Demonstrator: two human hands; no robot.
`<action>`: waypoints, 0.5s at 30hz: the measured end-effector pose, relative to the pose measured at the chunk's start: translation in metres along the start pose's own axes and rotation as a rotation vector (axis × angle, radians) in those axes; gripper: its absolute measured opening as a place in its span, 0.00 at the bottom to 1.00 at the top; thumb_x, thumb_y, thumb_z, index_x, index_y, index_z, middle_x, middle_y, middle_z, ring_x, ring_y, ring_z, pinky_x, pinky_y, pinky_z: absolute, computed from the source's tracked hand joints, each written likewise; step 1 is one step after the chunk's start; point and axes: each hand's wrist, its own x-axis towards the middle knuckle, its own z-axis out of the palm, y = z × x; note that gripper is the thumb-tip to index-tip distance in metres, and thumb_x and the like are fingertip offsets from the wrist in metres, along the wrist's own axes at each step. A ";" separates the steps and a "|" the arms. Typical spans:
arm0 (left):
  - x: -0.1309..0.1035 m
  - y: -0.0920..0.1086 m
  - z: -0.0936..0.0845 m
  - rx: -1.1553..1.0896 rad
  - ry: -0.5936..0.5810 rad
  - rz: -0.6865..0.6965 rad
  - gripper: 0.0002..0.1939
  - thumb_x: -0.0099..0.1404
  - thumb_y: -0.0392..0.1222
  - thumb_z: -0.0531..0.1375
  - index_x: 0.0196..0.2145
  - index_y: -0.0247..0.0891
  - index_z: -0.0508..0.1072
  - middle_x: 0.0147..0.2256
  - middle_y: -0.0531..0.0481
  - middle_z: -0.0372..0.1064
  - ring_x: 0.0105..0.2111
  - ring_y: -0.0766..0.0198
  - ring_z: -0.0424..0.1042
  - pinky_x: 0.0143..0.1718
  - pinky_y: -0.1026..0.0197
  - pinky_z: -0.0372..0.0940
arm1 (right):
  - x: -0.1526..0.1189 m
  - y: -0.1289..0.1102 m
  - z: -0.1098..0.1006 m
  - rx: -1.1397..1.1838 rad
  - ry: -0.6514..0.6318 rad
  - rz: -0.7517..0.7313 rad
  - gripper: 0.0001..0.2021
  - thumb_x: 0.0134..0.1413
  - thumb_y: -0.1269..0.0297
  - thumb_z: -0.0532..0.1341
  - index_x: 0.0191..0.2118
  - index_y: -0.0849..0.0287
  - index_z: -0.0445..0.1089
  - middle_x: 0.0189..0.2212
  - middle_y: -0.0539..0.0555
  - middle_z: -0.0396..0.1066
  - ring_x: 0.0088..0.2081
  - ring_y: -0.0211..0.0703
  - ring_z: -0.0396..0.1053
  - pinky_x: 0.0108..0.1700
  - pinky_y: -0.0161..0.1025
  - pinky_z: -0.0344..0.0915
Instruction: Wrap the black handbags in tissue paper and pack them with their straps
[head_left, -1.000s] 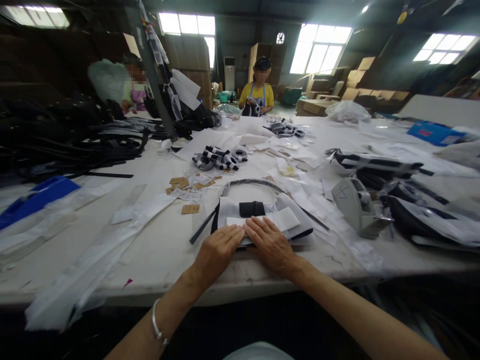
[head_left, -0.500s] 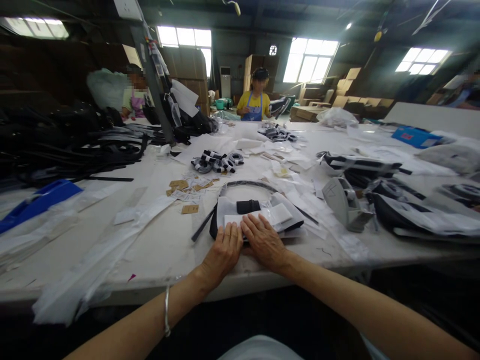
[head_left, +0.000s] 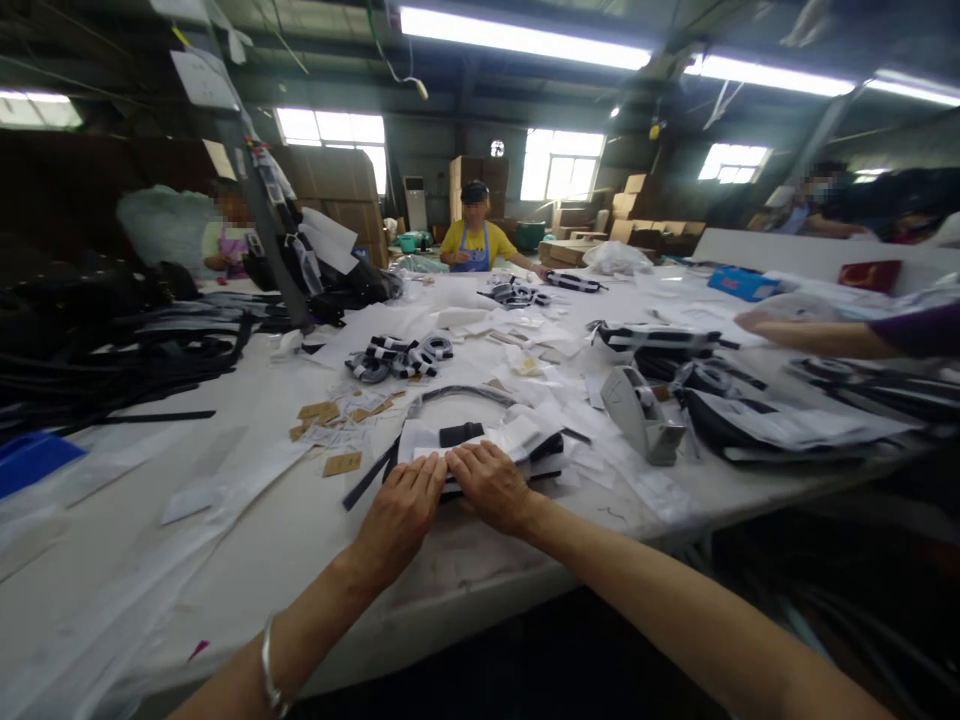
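A black handbag (head_left: 556, 446) lies on the table in front of me, partly covered by white wrapping sheet (head_left: 517, 432). Its looped handle (head_left: 461, 392) is wrapped and arches toward the far side. A small black piece (head_left: 460, 434) sits on the white sheet. My left hand (head_left: 401, 505) has its fingers together over the bag's near edge. Beside it, my right hand (head_left: 491, 485) bends over the same edge, fingers on the white sheet. Both hands look closed on the bag's edge; the thumbs are mostly hidden.
Brown tags (head_left: 342, 464) and wrapped coils (head_left: 405, 355) lie beyond the bag to the left. A grey tape dispenser (head_left: 641, 415) stands to the right, beside wrapped bags (head_left: 787, 425). Another person's arm (head_left: 825, 338) reaches in from the right. A co-worker (head_left: 476, 240) is across the table.
The view has swung up and to the right. My hands stay on the bag's near edge, and the right fingers are more bent. A co-worker's arm has appeared at the right.
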 end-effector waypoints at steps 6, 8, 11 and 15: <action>-0.006 -0.001 0.010 0.075 0.171 -0.055 0.20 0.65 0.28 0.50 0.53 0.27 0.68 0.48 0.37 0.74 0.47 0.51 0.73 0.51 0.49 0.61 | 0.021 0.000 -0.007 -0.018 -0.077 -0.060 0.08 0.64 0.68 0.53 0.46 0.64 0.65 0.40 0.60 0.72 0.42 0.50 0.68 0.45 0.47 0.64; -0.006 -0.006 0.013 0.060 0.235 -0.067 0.18 0.67 0.29 0.50 0.52 0.28 0.69 0.46 0.38 0.75 0.44 0.53 0.74 0.49 0.51 0.62 | 0.026 -0.004 -0.013 -0.008 -0.083 -0.023 0.07 0.65 0.70 0.52 0.45 0.63 0.65 0.39 0.59 0.73 0.41 0.50 0.69 0.44 0.47 0.64; -0.006 -0.015 0.016 0.017 0.290 -0.109 0.16 0.69 0.33 0.50 0.52 0.29 0.69 0.44 0.39 0.76 0.42 0.53 0.75 0.46 0.53 0.63 | 0.023 -0.009 -0.036 0.068 0.054 -0.034 0.13 0.65 0.65 0.55 0.52 0.64 0.64 0.49 0.62 0.73 0.51 0.50 0.68 0.54 0.48 0.63; -0.011 -0.028 0.016 0.001 0.258 -0.260 0.16 0.70 0.38 0.52 0.53 0.31 0.68 0.44 0.41 0.76 0.39 0.52 0.75 0.43 0.54 0.64 | -0.016 0.007 -0.074 0.247 0.389 -0.144 0.16 0.64 0.68 0.57 0.56 0.58 0.65 0.52 0.55 0.73 0.59 0.43 0.64 0.64 0.47 0.55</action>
